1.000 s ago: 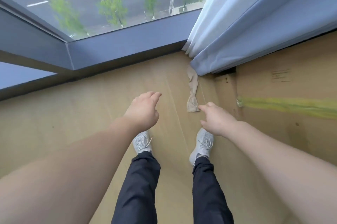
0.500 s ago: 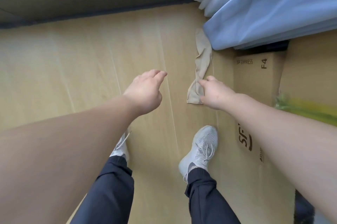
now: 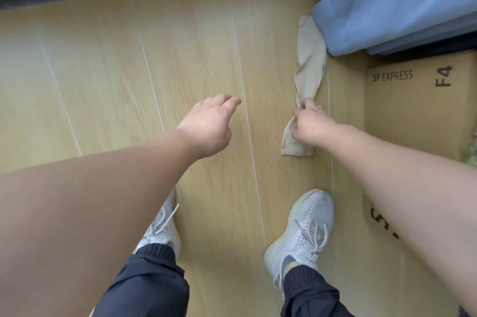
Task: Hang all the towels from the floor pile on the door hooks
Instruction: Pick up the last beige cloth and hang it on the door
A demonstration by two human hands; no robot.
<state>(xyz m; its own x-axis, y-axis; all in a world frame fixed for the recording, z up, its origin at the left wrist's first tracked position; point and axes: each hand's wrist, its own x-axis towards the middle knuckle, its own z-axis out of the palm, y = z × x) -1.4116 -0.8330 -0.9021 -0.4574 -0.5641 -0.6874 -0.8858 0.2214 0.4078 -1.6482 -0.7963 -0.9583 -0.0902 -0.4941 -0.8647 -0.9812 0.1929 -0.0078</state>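
right grip (image 3: pixel 313 128), empty a second ago, now pinches the beige towel (image 3: pixel 311 58); lifting looks ready. left grip (image 3: pixel 209 125) hangs open.

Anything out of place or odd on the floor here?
The beige towel lies twisted on the floor, its far end by the blue curtain; the right hand pinches it. Only one towel shows, no pile.

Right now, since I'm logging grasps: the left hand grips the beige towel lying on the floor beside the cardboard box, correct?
Not the left: the right hand grips the beige towel lying on the floor beside the cardboard box. The left hand holds nothing. The head view shows it.
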